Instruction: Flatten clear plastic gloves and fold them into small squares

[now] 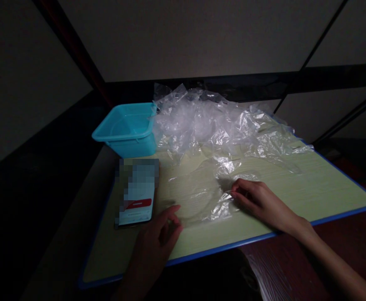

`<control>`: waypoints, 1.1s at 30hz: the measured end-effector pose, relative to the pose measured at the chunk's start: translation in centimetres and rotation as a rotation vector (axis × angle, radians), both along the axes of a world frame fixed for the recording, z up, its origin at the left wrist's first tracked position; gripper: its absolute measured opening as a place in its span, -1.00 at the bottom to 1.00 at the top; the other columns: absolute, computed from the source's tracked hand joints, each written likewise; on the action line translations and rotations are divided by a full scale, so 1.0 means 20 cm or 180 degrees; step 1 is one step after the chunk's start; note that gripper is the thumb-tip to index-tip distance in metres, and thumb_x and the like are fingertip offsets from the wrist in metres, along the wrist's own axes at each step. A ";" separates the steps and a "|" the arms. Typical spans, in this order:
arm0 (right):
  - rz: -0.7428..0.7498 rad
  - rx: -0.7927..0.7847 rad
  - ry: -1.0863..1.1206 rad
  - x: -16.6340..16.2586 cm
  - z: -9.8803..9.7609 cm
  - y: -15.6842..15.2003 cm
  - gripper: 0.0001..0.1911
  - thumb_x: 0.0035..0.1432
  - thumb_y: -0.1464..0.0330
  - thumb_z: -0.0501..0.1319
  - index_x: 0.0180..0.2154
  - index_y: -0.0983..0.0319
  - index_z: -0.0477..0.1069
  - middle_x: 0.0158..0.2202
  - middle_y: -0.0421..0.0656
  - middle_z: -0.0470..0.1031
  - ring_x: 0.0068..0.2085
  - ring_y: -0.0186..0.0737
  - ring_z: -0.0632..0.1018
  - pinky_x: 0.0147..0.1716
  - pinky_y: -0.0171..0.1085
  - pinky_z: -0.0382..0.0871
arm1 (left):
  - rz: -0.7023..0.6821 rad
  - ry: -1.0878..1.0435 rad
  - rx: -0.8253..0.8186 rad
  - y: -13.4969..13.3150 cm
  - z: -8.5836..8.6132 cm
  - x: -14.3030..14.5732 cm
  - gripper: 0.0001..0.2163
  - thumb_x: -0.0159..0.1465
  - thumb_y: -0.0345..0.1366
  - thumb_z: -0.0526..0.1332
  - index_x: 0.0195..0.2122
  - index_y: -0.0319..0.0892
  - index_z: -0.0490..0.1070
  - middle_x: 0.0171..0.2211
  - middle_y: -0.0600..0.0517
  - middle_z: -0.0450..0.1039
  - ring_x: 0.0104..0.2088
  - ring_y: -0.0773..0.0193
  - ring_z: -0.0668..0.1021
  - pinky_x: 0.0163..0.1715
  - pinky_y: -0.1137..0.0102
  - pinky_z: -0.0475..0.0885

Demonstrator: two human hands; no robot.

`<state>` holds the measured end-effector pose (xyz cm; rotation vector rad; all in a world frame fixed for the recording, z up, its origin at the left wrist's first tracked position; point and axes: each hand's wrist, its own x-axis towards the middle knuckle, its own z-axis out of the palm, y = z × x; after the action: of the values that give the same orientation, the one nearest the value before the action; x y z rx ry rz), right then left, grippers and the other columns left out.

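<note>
A clear plastic bag (198, 194) lies spread over the near middle of the table. My right hand (258, 202) pinches its right side between thumb and fingertips, where the film is bunched. Beside the bag's left edge is my left hand (154, 240), with thumb and forefinger apart and nothing visible between them. Whether its fingertips touch the thin film is hard to see. Behind the bag, a heap of crumpled clear plastic bags (202, 121) spreads across the far side of the table.
A turquoise plastic basket (131, 146) stands at the back left. In front of it lies a phone (137, 213) with a lit screen, close to my left hand. The pale table (321, 192) has a blue edge, and panelled walls (202, 42) rise behind it.
</note>
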<state>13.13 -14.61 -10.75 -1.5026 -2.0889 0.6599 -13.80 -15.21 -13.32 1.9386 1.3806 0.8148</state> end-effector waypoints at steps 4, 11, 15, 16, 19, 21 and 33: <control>-0.0239 0.0082 -0.0244 -0.02 -0.03 0.03 -0.85 0.20 0.37 0.02 -0.36 0.25 0.31 -0.49 -0.18 0.41 -0.50 -0.32 0.39 -0.50 -0.34 0.17 | 0.0195 0.0011 -0.0068 0.00 0.00 0.00 -0.72 0.12 -0.27 0.14 -0.14 -0.18 0.40 -0.52 0.13 0.40 -0.65 0.42 0.34 -0.63 0.52 0.28; -0.0613 0.0277 -0.0598 -0.04 -0.07 0.06 -0.85 0.17 0.34 0.04 -0.38 0.25 0.32 -0.50 -0.16 0.41 -0.51 -0.29 0.40 -0.52 -0.31 0.16 | 0.0225 -0.0016 -0.0165 0.01 -0.01 0.00 -0.71 0.13 -0.27 0.15 -0.11 -0.19 0.38 -0.53 0.14 0.36 -0.62 0.40 0.35 -0.62 0.52 0.25; -0.0725 0.0571 -0.0567 -0.04 -0.07 0.05 -0.84 0.16 0.35 0.07 -0.26 0.28 0.33 -0.36 -0.12 0.42 -0.49 -0.28 0.41 -0.50 -0.29 0.23 | 0.0200 -0.0026 -0.0173 0.01 -0.02 0.00 -0.70 0.12 -0.28 0.15 -0.11 -0.21 0.37 -0.54 0.15 0.33 -0.63 0.42 0.33 -0.62 0.52 0.25; -0.0740 0.0686 -0.0535 -0.04 -0.06 0.03 -0.83 0.17 0.35 0.06 -0.23 0.29 0.33 -0.32 -0.10 0.41 -0.48 -0.29 0.42 -0.50 -0.29 0.25 | 0.0210 -0.0035 -0.0172 0.01 -0.02 0.00 -0.70 0.12 -0.28 0.15 -0.11 -0.22 0.37 -0.53 0.15 0.32 -0.63 0.42 0.33 -0.62 0.52 0.25; -0.0466 0.1055 -0.0396 -0.06 -0.02 -0.06 -0.79 0.22 0.37 0.02 -0.17 0.31 0.34 -0.25 -0.06 0.41 -0.37 -0.27 0.47 -0.43 -0.30 0.34 | 0.0229 -0.0034 -0.0198 0.01 -0.02 0.00 -0.70 0.13 -0.28 0.15 -0.11 -0.23 0.37 -0.53 0.15 0.32 -0.63 0.41 0.32 -0.62 0.52 0.25; 0.0129 0.1266 -0.0544 -0.08 0.00 -0.12 -0.73 0.25 0.35 0.01 -0.07 0.31 0.32 -0.17 -0.05 0.43 -0.19 -0.22 0.48 -0.25 -0.27 0.37 | 0.0251 -0.0031 -0.0204 0.01 -0.01 0.01 -0.70 0.12 -0.27 0.14 -0.12 -0.23 0.38 -0.54 0.15 0.31 -0.63 0.41 0.32 -0.63 0.52 0.25; 0.1034 0.1019 -0.1962 -0.12 -0.12 -0.22 -0.17 0.15 -0.05 -0.05 0.25 0.34 -0.19 0.29 -0.09 -0.17 0.27 -0.08 -0.03 0.17 -0.02 0.02 | 0.0243 0.0027 -0.0234 0.01 0.00 0.02 -0.69 0.09 -0.29 0.13 -0.13 -0.24 0.40 -0.56 0.15 0.32 -0.64 0.41 0.34 -0.63 0.52 0.28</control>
<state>10.70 -19.05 -13.14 -1.2962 -2.7711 -0.0692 -13.49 -15.08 -13.36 1.8454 1.4768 0.7809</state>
